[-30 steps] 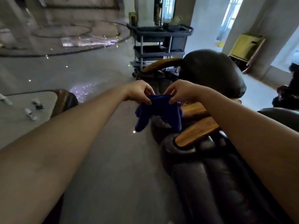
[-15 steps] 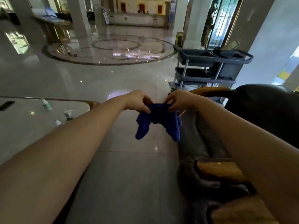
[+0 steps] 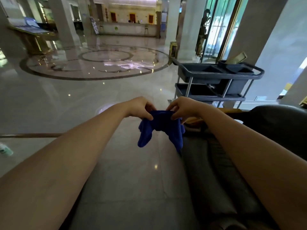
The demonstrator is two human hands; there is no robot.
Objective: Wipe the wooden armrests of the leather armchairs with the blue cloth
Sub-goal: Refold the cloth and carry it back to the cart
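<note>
Both my hands hold the blue cloth [image 3: 160,128] out in front of me, above the floor. My left hand [image 3: 141,107] pinches its upper left edge and my right hand [image 3: 183,108] pinches its upper right edge, so the cloth hangs down in two folds. A dark leather armchair [image 3: 279,130] lies to the right, below my right forearm. A strip of its wooden armrest [image 3: 194,120] shows just behind my right hand, mostly hidden by the hand and forearm.
A grey service cart [image 3: 217,80] with two tiers stands behind the armchair at right. A glass-topped table [image 3: 25,140] with a small bottle [image 3: 5,151] sits at the left edge. Polished lobby floor stretches ahead, with pillars beyond.
The view has tilted upward: the near armrests have dropped out of sight and the lobby and cart have come into view. Both hands still hold the cloth the same way.
</note>
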